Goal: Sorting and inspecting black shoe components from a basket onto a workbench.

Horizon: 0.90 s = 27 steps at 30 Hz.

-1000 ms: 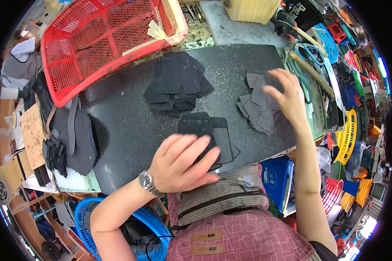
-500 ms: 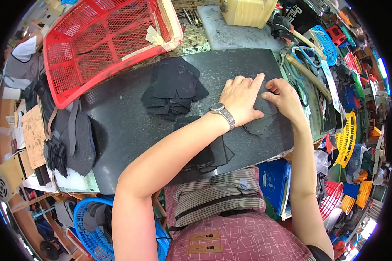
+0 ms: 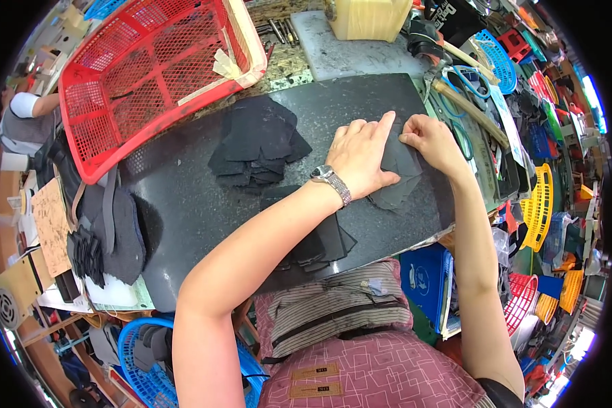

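My left hand [image 3: 362, 155], with a metal-band watch on its wrist, lies flat with fingers stretched over thin dark grey cut pieces [image 3: 400, 178], partly hiding them. At their upper right edge, my right hand [image 3: 434, 143] has thumb and index finger pinched together on a dark piece. A taller uneven pile of black fabric-like pieces [image 3: 255, 139] sits to the left of my left hand. Below my left forearm, another stack of black pieces [image 3: 326, 241] lies near the board's front edge, partly covered by the arm. Everything rests on a smooth black board [image 3: 197, 204].
A red plastic basket [image 3: 95, 122] stands at the far left, over the board's edge. Scissors [image 3: 472, 81] and a wooden-handled hammer [image 3: 472, 112] lie to the right. A pale slab [image 3: 347, 58] is at the back. A blue basket [image 3: 132, 360] sits lower left, a person [image 3: 27, 119] beyond.
My right thumb and index finger, slightly apart before, have come together at the piece's edge. My left hand stays flat on the pieces. The whole view has shifted a little.
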### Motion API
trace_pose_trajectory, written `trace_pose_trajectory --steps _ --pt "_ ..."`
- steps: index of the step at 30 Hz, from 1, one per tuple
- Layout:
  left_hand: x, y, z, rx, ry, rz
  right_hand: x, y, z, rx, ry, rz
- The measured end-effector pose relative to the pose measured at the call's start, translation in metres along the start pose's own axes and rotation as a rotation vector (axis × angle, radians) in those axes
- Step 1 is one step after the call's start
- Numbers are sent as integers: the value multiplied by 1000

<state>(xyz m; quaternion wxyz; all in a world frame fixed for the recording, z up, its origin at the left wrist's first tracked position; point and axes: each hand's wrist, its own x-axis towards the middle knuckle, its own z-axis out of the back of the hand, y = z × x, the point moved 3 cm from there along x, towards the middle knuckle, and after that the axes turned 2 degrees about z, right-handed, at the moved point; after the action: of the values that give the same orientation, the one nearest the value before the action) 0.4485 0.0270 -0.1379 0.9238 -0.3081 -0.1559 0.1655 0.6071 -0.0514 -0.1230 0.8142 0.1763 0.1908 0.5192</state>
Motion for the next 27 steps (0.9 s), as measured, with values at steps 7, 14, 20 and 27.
trace_pose_trajectory --steps 7,14,20,27 --pt "-2 2 15 -88 89 7 -70 28 53 626 -427 161" --pt "-86 36 95 -1007 -60 373 -68 83 -10 1066 48 32" --pt "-189 12 96 -951 -149 715 -66 144 -64 1075 417 -13" --pt "-203 27 76 -608 -262 706 -64 142 -88 776 309 49"
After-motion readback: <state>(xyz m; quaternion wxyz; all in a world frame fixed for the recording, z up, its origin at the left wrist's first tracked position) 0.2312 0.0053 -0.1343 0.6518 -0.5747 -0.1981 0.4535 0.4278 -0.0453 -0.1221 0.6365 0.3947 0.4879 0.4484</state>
